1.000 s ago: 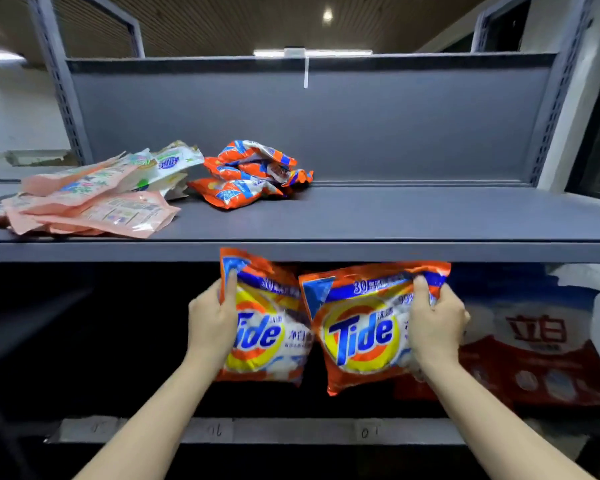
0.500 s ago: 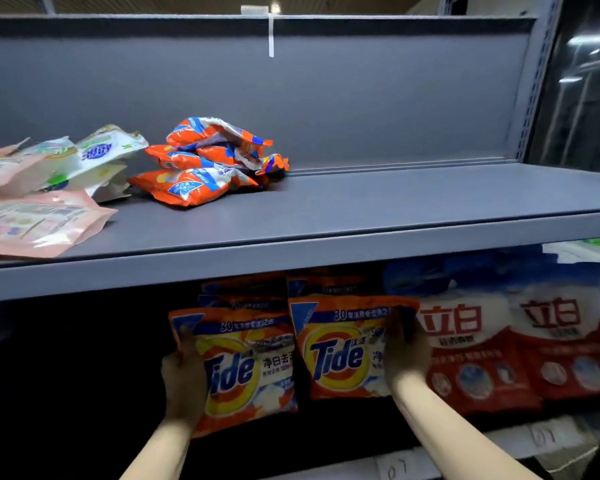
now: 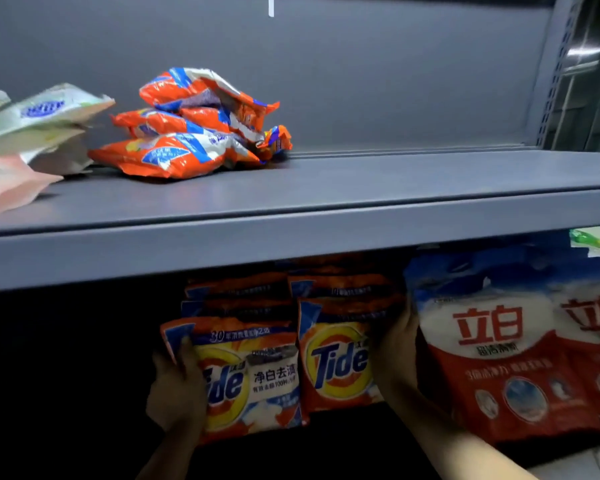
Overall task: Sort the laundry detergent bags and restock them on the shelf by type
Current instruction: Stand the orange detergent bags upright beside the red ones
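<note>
We see both hands under the grey metal upper shelf [image 3: 326,233], each holding an upright orange plastic Tide detergent bag. The left hand [image 3: 177,393] grips the left Tide bag [image 3: 253,379] by its left edge, thumb on the front. The right hand [image 3: 395,355] clasps the right Tide bag's [image 3: 336,358] right edge — just beside the red-and-white detergent bags [image 3: 499,344]. More Tide bags stand behind. Above lies a crumpled orange bag pile [image 3: 194,126], with pale green-white bags [image 3: 45,123] alongside.
</note>
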A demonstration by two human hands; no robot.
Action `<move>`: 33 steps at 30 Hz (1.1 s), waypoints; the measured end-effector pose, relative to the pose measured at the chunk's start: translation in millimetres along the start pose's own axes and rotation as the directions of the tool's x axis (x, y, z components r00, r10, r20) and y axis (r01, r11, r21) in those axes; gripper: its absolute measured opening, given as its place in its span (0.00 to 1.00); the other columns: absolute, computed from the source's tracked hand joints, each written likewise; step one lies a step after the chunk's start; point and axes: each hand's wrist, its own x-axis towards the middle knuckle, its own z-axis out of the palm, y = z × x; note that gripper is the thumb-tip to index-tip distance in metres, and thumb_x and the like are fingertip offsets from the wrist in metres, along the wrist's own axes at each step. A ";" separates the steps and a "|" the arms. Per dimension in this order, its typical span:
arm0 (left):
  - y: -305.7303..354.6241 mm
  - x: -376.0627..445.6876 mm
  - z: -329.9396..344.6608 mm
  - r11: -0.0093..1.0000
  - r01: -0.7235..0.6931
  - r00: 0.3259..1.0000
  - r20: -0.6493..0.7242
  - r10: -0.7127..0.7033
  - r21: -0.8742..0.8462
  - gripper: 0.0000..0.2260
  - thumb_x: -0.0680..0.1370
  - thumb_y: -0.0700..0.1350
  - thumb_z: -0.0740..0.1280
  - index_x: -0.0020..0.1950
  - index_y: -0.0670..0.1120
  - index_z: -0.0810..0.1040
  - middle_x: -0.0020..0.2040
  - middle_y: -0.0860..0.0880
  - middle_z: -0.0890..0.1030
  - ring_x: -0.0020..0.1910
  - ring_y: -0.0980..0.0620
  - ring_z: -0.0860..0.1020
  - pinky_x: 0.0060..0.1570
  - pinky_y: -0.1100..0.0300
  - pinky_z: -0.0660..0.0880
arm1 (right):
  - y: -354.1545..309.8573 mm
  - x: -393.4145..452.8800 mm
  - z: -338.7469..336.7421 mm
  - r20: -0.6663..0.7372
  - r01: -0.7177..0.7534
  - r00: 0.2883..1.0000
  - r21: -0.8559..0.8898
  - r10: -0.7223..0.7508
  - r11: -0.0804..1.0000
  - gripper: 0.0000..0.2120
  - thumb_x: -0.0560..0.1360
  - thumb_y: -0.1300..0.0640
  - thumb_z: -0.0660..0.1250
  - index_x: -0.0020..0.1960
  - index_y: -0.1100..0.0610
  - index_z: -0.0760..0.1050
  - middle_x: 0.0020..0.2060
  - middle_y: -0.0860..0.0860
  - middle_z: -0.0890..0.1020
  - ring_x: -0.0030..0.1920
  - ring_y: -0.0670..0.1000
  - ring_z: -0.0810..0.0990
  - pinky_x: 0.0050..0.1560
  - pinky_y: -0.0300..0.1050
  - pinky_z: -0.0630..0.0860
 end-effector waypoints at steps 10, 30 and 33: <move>-6.1 -55.1 -17.9 0.579 -0.783 0.610 0.458 0.647 0.225 0.31 0.76 0.68 0.47 0.68 0.50 0.68 0.70 0.42 0.67 0.66 0.38 0.66 0.62 0.42 0.61 | 22.2 -51.8 -7.9 0.246 0.306 0.950 -0.610 -0.192 0.731 0.32 0.70 0.34 0.55 0.66 0.53 0.66 0.64 0.56 0.75 0.65 0.60 0.70 0.57 0.62 0.73; 64.6 -50.4 -20.4 0.621 -0.720 0.619 0.692 0.372 0.310 0.38 0.71 0.71 0.53 0.77 0.58 0.50 0.78 0.51 0.49 0.77 0.45 0.48 0.71 0.37 0.47 | 1.8 -25.1 -39.7 0.645 0.306 0.764 -0.392 0.022 0.867 0.31 0.77 0.47 0.63 0.76 0.44 0.54 0.76 0.45 0.53 0.76 0.50 0.49 0.74 0.54 0.55; 80.2 -60.7 -50.6 0.643 -0.687 0.677 0.621 0.396 0.339 0.29 0.75 0.64 0.57 0.74 0.59 0.58 0.75 0.53 0.63 0.74 0.49 0.59 0.71 0.38 0.49 | -17.4 -26.7 -56.5 0.689 0.278 0.720 -0.400 0.086 0.873 0.29 0.78 0.47 0.61 0.76 0.46 0.54 0.76 0.46 0.56 0.76 0.50 0.53 0.74 0.53 0.53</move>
